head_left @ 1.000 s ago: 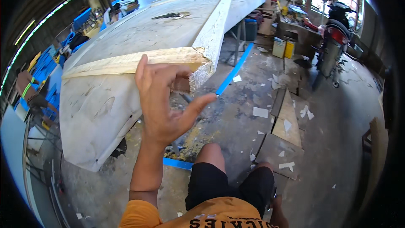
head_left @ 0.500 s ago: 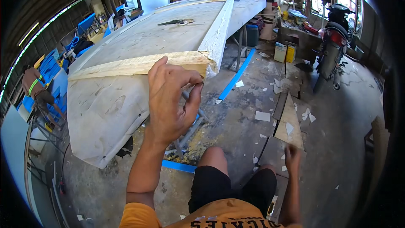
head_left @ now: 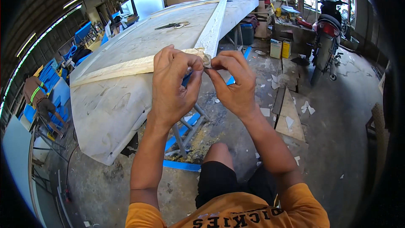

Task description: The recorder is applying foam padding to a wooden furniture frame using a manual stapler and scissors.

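Cloth (head_left: 207, 61) sits at the strip (head_left: 122, 70)'s right end, right hand (head_left: 237, 86) seemingly pinching its edge, left hand (head_left: 174, 86) curled close, can't tell on what, so I'd pull gently and evenly.

A motorbike (head_left: 327, 33) stands at right; a yellow can (head_left: 286, 50) nearby; co-worker (head_left: 37, 92) far left.

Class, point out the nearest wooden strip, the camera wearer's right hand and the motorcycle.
Wooden strip (head_left: 120, 69), head view: its long face.
Right hand (head_left: 237, 88), head view: middle of the hand.
Motorcycle (head_left: 325, 42), head view: rear end.
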